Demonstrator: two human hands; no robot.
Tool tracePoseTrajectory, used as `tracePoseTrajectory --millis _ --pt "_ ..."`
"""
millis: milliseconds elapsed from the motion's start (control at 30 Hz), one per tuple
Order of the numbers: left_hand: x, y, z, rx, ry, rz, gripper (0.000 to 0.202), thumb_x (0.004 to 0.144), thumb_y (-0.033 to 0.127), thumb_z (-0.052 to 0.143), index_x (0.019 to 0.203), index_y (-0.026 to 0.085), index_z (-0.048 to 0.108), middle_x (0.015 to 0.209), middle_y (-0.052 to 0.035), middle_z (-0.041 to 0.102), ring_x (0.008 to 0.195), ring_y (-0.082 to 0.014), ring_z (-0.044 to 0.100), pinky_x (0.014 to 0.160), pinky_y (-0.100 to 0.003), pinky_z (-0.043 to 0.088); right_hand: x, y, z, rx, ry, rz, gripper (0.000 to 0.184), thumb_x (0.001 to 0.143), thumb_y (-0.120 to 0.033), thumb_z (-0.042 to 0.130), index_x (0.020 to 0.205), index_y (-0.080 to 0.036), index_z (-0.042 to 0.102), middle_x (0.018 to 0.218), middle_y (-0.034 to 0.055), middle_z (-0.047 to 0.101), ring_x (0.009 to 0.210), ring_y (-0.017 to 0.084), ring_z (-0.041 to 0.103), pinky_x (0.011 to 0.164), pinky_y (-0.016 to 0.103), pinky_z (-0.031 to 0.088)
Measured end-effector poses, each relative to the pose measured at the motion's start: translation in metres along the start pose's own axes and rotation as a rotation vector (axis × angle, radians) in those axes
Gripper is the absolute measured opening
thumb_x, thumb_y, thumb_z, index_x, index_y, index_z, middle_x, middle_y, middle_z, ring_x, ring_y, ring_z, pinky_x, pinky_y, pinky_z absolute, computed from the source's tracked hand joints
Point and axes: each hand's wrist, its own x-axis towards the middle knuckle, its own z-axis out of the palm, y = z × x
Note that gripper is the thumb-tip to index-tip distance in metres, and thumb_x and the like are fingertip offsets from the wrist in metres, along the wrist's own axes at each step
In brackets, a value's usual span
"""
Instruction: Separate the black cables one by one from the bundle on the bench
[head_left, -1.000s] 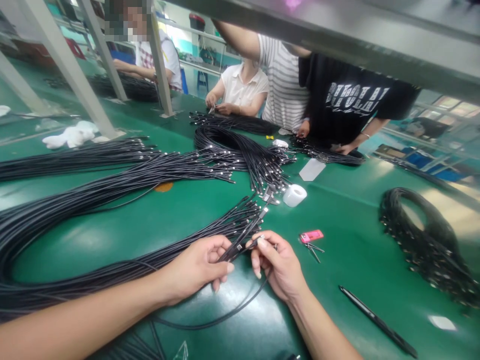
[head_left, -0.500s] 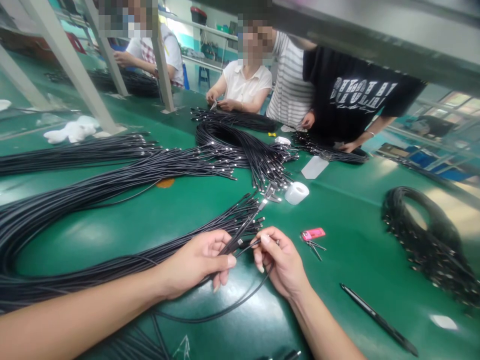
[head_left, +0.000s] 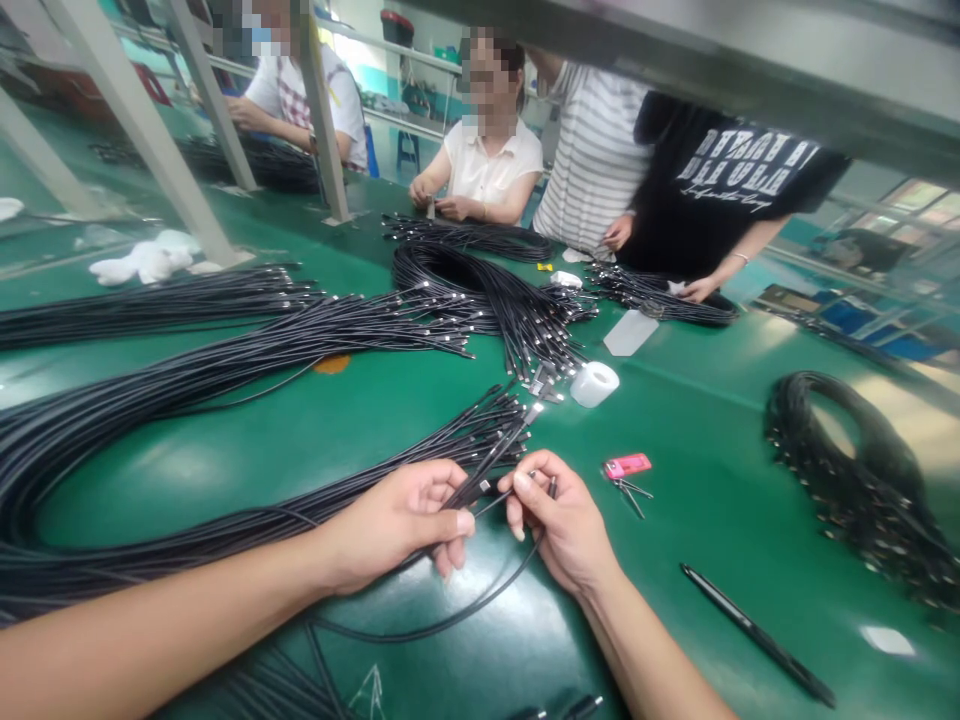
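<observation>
My left hand point(head_left: 420, 510) is closed around a few black cables point(head_left: 491, 455) whose metal-tipped plugs point up and away. Between the thumb and fingers of my right hand point(head_left: 551, 510) is pinched a thin black cable point(head_left: 493, 504) that runs across from the left hand. A slack loop of cable point(head_left: 450, 628) hangs below both hands and curves back to the left. Under and behind the left hand lies a large bundle of black cables point(head_left: 300, 510), its plug ends fanned out just beyond my fingers. The plug inside my right fingers is partly hidden.
More cable bundles point(head_left: 247, 345) spread over the green table point(head_left: 690, 420). A white roll point(head_left: 595, 384), a pink tag with keys point(head_left: 627, 466) and a black pen point(head_left: 757, 635) lie to the right, with a coiled bundle point(head_left: 840, 480) farther over. Several people work opposite, beyond grey posts point(head_left: 142, 130).
My right fingers have shifted slightly on the thin cable; the left hand keeps its grip. Across the table, the person in the black shirt has moved a little to the right.
</observation>
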Motion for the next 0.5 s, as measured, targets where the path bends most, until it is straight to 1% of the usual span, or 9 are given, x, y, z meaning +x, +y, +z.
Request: tracePoseTrajectory --millis 100,167,267,367,500 --pt "-0.0001 0.0017 0.0000 0.037 0.034 0.022 0.034 0.083 0.038 0.074 0.095 0.011 0.058 0.079 -0.0056 0.068 0.070 -0.0124 0.064 0.070 -0.026 0.054 -0.0007 0.0002 0.0011 0.001 0.061 0.059 0.039 0.083 -0.048 0.075 0.088 -0.015 0.054 0.069 0.0004 0.065 0.041 0.005 0.050 0.036 0.014 0.036" --pt "0.0000 0.0038 0.0001 0.063 0.056 0.027 0.034 0.084 0.039 0.073 0.097 0.010 0.060 0.082 -0.0056 0.068 0.073 -0.0114 0.062 0.073 -0.025 0.052 -0.0015 0.0003 0.0016 -0.007 0.098 0.082 0.043 0.083 -0.054 0.074 0.090 -0.016 0.053 0.061 -0.0020 0.061 0.036 0.005 0.045 0.032 0.013 0.030" --pt "0.0002 0.0059 -0.0001 0.093 0.062 0.024 0.037 0.085 0.042 0.071 0.101 0.010 0.063 0.082 -0.0048 0.067 0.074 -0.0112 0.061 0.075 -0.025 0.050 -0.0015 0.0007 0.0011 -0.028 0.118 0.074 0.046 0.082 -0.054 0.075 0.098 -0.016 0.056 0.058 -0.0036 0.058 0.035 0.005 0.043 0.031 0.012 0.025" --pt "-0.0001 0.0053 -0.0009 0.106 0.053 0.026 0.036 0.084 0.040 0.073 0.100 0.010 0.064 0.081 -0.0021 0.064 0.074 -0.0096 0.058 0.073 -0.023 0.047 0.0001 0.0013 -0.0003 -0.004 0.113 0.053 0.046 0.082 -0.051 0.076 0.107 -0.016 0.057 0.061 -0.0037 0.058 0.039 0.004 0.045 0.034 0.012 0.027" --pt "-0.0005 0.0044 -0.0006 0.094 0.043 0.010 0.034 0.081 0.037 0.076 0.095 0.011 0.061 0.076 0.0004 0.061 0.069 -0.0085 0.055 0.068 -0.022 0.045 0.0017 0.0018 -0.0021 0.036 0.104 0.007 0.044 0.083 -0.046 0.076 0.111 -0.016 0.061 0.078 0.0004 0.062 0.046 0.004 0.050 0.035 0.013 0.027"
